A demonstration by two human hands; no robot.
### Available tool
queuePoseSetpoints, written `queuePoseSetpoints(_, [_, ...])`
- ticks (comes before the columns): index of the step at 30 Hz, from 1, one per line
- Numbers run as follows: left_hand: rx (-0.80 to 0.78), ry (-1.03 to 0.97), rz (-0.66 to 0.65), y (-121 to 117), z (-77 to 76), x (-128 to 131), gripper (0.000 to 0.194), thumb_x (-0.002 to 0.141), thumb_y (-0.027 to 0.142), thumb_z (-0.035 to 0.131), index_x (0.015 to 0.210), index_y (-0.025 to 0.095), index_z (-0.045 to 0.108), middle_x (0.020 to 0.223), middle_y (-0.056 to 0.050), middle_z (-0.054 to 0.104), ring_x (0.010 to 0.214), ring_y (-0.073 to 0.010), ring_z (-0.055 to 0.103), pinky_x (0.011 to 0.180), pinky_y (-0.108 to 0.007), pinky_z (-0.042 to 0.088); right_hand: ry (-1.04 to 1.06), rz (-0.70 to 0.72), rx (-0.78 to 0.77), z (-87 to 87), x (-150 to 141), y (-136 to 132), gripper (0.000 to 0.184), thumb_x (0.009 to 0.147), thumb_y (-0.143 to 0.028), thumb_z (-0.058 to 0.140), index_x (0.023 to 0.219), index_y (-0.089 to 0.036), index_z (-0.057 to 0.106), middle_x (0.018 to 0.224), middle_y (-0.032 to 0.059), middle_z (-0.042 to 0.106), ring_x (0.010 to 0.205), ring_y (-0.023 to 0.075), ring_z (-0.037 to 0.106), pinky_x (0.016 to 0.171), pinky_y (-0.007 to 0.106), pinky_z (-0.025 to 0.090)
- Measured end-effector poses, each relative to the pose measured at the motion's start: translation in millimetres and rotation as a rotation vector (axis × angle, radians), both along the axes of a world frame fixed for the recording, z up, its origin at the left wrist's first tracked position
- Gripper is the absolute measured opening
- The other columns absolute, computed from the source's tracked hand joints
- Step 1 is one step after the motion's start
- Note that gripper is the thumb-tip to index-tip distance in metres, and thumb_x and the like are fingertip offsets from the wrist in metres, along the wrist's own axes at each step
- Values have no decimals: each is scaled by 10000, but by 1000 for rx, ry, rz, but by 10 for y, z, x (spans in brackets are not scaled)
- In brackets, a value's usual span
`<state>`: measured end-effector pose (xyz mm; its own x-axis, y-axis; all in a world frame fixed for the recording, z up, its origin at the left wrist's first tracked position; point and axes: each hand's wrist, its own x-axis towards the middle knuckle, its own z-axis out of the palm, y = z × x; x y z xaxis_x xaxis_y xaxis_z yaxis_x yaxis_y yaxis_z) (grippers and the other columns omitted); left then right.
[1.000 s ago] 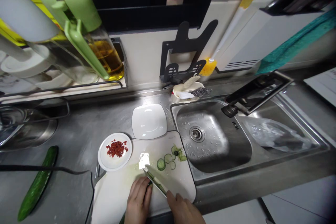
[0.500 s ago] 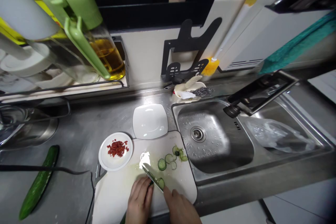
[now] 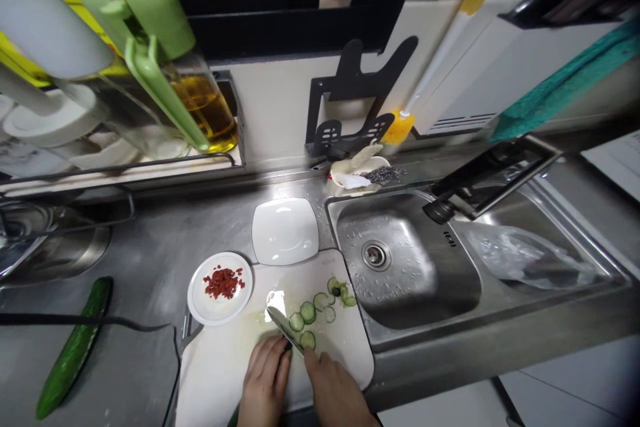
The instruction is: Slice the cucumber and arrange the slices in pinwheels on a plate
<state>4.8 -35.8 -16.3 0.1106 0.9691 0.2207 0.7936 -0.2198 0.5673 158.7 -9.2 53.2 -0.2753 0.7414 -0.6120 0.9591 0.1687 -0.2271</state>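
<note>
Slices (image 3: 307, 340) of cucumber have come away to the right of the blade since the earlier frames: one round now lies just beside the knife (image 3: 283, 326), and another sits next to the row of rounds further up the cutting board (image 3: 215, 367). Half a second ago these pieces were close against the blade, and a second ago that stretch of board was covered by the knife. The blade itself has shifted a little to the left, its tip now pointing at the bright glare patch.

The right hand (image 3: 336, 388) is closed around the knife's handle, which it hides, and it has drawn nearer to the left. The left hand (image 3: 265, 373) has hardly moved; its fingers are curled together over the cut cucumber (image 3: 233, 418), most of which is hidden beneath it, with a dark green bit showing by the blade and another near the wrist.

Unchanged are the round plate (image 3: 194, 300) of small red pieces at the board's upper left, the square plate (image 3: 285, 230) above the board, and the whole cucumber (image 3: 75, 350) lying well apart on the steel surface (image 3: 145, 233).
</note>
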Motion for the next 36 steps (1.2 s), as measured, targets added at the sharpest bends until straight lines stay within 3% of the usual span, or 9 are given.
queuePoseSetpoints(5, [-38, -6, 23, -4, 19, 2, 224, 869, 251, 487, 1041, 191, 617, 1010, -66, 689, 967, -180, 636, 885, -332, 520, 35, -43, -13, -36, 105, -77, 593, 758, 66, 302, 1271, -168, 484, 903, 102, 663, 824, 205, 639, 673, 249, 455])
queuePoseSetpoints(8, [-107, -21, 11, 6, 72, 3, 242, 871, 262, 481, 1065, 194, 608, 1039, -80, 676, 987, -187, 625, 887, -345, 518, -11, -82, -54, 61, 207, -46, 596, 767, 61, 293, 1265, -203, 489, 960, 91, 650, 838, 205, 643, 691, 257, 455])
queuePoseSetpoints(13, [-93, -68, 66, 73, 258, 7, 208, 861, 284, 499, 1007, 207, 623, 993, -70, 679, 944, -185, 625, 835, -331, 524, -30, -112, 36, 250, 366, 39, 553, 780, 63, 299, 1209, -210, 515, 1092, 98, 592, 815, 157, 641, 700, 223, 439])
queuePoseSetpoints(17, [-61, -79, 106, 274, 418, 49, 154, 850, 295, 518, 922, 217, 628, 852, -46, 676, 826, -184, 614, 743, -324, 502, -60, -69, 107, 288, 415, 61, 553, 767, 73, 317, 1203, -203, 518, 1170, 116, 554, 852, 177, 632, 754, 260, 448])
queuePoseSetpoints(20, [-161, -15, 8, 517, 474, 128, 126, 801, 342, 588, 805, 222, 625, 756, -29, 647, 752, -189, 576, 678, -324, 451, -55, -53, 129, 285, 425, 64, 476, 804, 42, 330, 1147, -200, 554, 1135, 113, 569, 831, 183, 633, 747, 273, 458])
queuePoseSetpoints(24, [-332, 113, -11, 802, 466, 252, 127, 730, 332, 656, 770, 220, 614, 796, -32, 631, 805, -208, 536, 665, -308, 372, -13, -36, 185, 255, 481, 25, 447, 807, 31, 363, 1146, -187, 556, 1122, 118, 572, 905, 214, 616, 781, 301, 458])
queuePoseSetpoints(28, [-437, 180, -19, 930, 419, 343, 123, 706, 308, 665, 745, 215, 594, 833, -32, 610, 839, -210, 505, 671, -292, 326, -9, -11, 190, 234, 585, -82, 497, 774, 51, 372, 1168, -202, 537, 1103, 103, 583, 913, 204, 602, 800, 290, 440])
queuePoseSetpoints(33, [-425, 199, -10, 955, 354, 361, 95, 704, 264, 656, 758, 220, 591, 833, -27, 602, 861, -215, 498, 682, -293, 323, 18, -74, 71, 261, 689, -239, 582, 703, 80, 346, 1157, -235, 530, 1158, 88, 545, 882, 171, 613, 758, 250, 427])
queuePoseSetpoints(36, [-349, 142, 42, 918, 344, 265, 84, 742, 287, 623, 749, 213, 584, 807, -27, 601, 827, -205, 518, 678, -297, 356, 83, -141, -60, 267, 731, -311, 516, 716, 44, 356, 1086, -254, 557, 1112, 62, 549, 791, 138, 625, 700, 220, 429])
